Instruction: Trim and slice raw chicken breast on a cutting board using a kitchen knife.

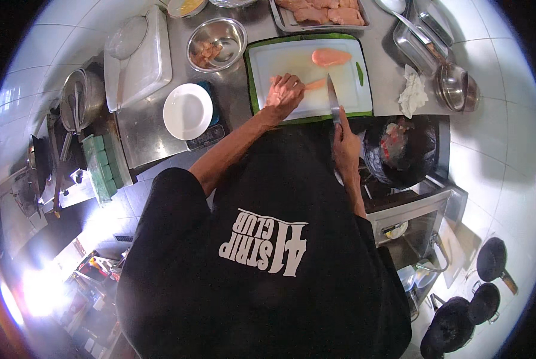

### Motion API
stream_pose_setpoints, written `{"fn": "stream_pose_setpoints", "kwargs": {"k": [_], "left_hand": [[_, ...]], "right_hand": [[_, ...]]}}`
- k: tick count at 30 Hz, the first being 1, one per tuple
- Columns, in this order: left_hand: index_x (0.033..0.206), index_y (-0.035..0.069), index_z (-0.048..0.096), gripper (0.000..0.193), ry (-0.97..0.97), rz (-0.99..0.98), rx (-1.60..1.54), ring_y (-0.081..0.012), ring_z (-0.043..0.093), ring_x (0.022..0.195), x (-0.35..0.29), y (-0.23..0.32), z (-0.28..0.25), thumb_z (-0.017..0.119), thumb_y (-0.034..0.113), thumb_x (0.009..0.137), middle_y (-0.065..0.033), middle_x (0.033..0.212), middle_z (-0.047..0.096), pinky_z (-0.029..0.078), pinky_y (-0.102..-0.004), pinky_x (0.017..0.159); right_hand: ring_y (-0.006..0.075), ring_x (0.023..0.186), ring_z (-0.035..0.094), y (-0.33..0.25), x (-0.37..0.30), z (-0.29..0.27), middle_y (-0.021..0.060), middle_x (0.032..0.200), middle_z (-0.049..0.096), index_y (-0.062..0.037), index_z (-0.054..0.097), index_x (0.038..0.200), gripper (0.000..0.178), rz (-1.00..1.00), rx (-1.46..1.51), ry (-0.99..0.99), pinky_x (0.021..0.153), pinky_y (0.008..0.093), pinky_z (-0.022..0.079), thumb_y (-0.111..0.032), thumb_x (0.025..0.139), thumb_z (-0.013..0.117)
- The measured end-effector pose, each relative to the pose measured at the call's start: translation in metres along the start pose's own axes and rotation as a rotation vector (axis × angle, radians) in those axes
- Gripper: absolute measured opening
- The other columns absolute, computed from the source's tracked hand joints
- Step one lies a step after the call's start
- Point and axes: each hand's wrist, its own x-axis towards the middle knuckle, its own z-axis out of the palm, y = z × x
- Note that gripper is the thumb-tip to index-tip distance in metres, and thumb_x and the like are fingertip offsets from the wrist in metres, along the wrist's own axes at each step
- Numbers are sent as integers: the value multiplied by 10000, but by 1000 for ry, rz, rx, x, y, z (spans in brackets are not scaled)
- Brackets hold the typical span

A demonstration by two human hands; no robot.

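Observation:
A white cutting board (286, 63) with a green edge lies in front of me. My left hand (285, 94), fingers curled, presses a strip of raw chicken (316, 85) onto the board; part of the strip is hidden under the fingers. In my right hand (346, 145) is a kitchen knife (332, 99), its blade pointing away from me just right of the strip's end. Farther back on the board rests a whole piece of raw chicken breast (331, 57), apart from both hands.
Behind the board stands a metal tray of raw chicken (319, 15). To the left are a steel bowl (225, 39) with meat pieces and a white bowl (188, 111) on a scale (207, 137). A crumpled white cloth or paper (413, 93) and a lined black bin (400, 152) are at right.

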Motion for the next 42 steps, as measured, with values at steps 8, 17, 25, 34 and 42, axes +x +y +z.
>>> {"fn": "stream_pose_setpoints", "kwargs": {"k": [8, 17, 25, 34, 42], "left_hand": [[999, 60, 652, 178, 163, 33, -236, -278, 631, 1044, -2, 6, -2, 723, 107, 842, -86, 1082, 653, 493, -422, 906], [1004, 35, 640, 205, 171, 121, -209, -277, 644, 999, 0, 3, 14, 723, 64, 819, -90, 1039, 661, 508, -408, 874], [1018, 47, 652, 212, 194, 94, -207, -273, 643, 1003, -1, 2, 21, 721, 58, 818, -82, 1026, 671, 502, -403, 885], [1001, 58, 643, 236, 200, 73, -216, -291, 628, 982, 3, 1, 19, 728, 46, 781, -86, 1004, 658, 493, -423, 886], [995, 73, 574, 299, 317, -238, -135, -320, 592, 967, 16, 3, -1, 666, -24, 727, -102, 984, 627, 452, -439, 821]], "right_hand": [[466, 713, 625, -11, 28, 22, 284, 791, 624, -235, 342, 1555, 550, -145, 16, 14, 656, 526, 480, -153, 1027, 472], [491, 765, 613, -16, 39, 39, 323, 849, 611, -268, 347, 1554, 579, -176, 74, -4, 703, 533, 483, -148, 1004, 485], [444, 682, 627, -2, 14, 30, 294, 762, 602, -242, 347, 1553, 583, -176, -8, -41, 635, 507, 481, -133, 1004, 511], [463, 693, 639, -18, 74, 63, 269, 770, 646, -181, 268, 1571, 628, -291, -136, 70, 648, 571, 502, -116, 988, 491], [403, 592, 591, 12, 3, 38, 250, 711, 593, -198, 325, 1568, 633, -229, -105, -43, 583, 496, 472, -73, 983, 534]]}}
